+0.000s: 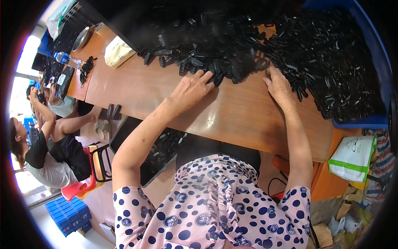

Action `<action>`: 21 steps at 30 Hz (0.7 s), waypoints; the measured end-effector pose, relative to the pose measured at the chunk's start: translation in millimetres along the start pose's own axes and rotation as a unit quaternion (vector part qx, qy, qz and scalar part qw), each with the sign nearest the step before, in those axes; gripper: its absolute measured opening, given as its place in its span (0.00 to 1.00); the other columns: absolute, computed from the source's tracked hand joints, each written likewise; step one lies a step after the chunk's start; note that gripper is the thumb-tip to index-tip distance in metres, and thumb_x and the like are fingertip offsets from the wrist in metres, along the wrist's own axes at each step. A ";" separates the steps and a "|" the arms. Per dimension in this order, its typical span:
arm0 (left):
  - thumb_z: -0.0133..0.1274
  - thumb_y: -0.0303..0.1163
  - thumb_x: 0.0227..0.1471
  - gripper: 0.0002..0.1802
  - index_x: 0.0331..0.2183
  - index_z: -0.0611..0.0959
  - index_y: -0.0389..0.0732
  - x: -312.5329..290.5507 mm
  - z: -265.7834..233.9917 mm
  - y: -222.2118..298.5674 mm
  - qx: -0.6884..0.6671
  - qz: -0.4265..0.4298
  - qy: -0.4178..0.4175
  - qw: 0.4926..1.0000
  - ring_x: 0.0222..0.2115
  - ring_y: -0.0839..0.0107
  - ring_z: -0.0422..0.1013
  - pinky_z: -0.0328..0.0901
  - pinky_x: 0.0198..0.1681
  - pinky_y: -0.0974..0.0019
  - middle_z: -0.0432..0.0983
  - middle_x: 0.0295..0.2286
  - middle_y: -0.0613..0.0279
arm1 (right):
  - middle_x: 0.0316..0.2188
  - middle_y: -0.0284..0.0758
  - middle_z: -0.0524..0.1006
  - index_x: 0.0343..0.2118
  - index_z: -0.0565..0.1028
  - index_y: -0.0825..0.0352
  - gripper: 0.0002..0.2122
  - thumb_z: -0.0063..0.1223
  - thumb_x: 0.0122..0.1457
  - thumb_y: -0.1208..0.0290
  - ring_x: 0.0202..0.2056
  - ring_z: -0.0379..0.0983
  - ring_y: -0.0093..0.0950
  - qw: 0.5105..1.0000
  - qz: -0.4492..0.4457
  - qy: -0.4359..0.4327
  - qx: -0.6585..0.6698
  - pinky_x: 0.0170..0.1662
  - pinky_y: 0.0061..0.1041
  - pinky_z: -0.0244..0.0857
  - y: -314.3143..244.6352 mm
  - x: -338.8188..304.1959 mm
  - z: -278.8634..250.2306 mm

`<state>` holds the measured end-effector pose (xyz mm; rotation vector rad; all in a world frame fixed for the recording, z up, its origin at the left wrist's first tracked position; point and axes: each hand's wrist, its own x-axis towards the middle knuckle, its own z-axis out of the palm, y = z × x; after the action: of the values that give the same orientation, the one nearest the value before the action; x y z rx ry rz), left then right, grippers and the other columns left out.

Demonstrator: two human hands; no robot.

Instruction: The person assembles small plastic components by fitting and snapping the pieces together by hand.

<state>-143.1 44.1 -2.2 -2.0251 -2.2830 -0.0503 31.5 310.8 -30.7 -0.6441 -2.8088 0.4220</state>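
My left hand point(192, 90) rests at the near edge of a heap of small black plastic pieces point(199, 45) on the brown table. Its fingers curl over a few black pieces point(216, 76); their undersides are hidden. To the right, my right hand point(278, 86) lies low on the tabletop with thumb and fingers apart. Its fingertips are close to a looped, frame-like black piece point(261, 63) at the heap's edge; I cannot tell whether they touch it. Beyond this hand, many more slim black pieces point(327, 62) fill a blue tray point(362, 123).
A cream packet point(118, 52) and a water bottle point(67, 59) stand on the table's left side. A seated person point(54, 149) works at the far left. Blue crates point(68, 213) are on the floor. A white-and-green bag point(352, 153) hangs at the right. A black tray point(159, 153) sits below the table edge.
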 end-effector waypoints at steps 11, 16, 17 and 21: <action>0.61 0.32 0.47 0.16 0.34 0.72 0.38 -21.5 2.0 56.0 -0.490 -0.204 0.098 0.842 0.30 0.63 0.75 0.68 0.32 0.62 0.76 0.30 0.52 | 0.27 0.28 0.74 0.42 0.69 0.64 0.11 0.52 0.60 0.67 0.24 0.66 0.13 0.704 0.163 -0.199 0.661 0.21 0.09 0.54 -67.6 -64.8 -24.9; 0.61 0.27 0.46 0.19 0.42 0.76 0.38 -27.1 0.6 86.0 -0.539 -0.204 0.162 0.801 0.31 0.69 0.74 0.68 0.36 0.68 0.78 0.31 0.59 | 0.26 0.28 0.75 0.39 0.69 0.63 0.08 0.52 0.60 0.68 0.22 0.66 0.13 0.650 0.148 -0.239 0.706 0.19 0.08 0.53 -93.2 -78.4 -23.5; 0.61 0.27 0.46 0.19 0.42 0.76 0.38 -28.6 0.5 87.4 -0.539 -0.205 0.161 0.801 0.31 0.69 0.74 0.68 0.36 0.68 0.78 0.31 0.59 | 0.26 0.29 0.75 0.39 0.69 0.63 0.07 0.51 0.60 0.69 0.22 0.66 0.13 0.646 0.147 -0.242 0.709 0.19 0.09 0.53 -94.5 -78.8 -23.1; 0.61 0.26 0.45 0.17 0.40 0.77 0.37 -32.2 -3.2 88.4 -0.539 -0.188 0.165 0.804 0.31 0.69 0.74 0.68 0.36 0.68 0.78 0.32 0.59 | 0.26 0.29 0.75 0.38 0.69 0.64 0.06 0.51 0.60 0.70 0.21 0.65 0.13 0.642 0.134 -0.252 0.712 0.19 0.09 0.52 -95.9 -79.4 -22.6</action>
<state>-51.5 22.6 -4.9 -1.5006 -2.5685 -1.9331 70.3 197.2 9.3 -0.4853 -1.6403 2.7086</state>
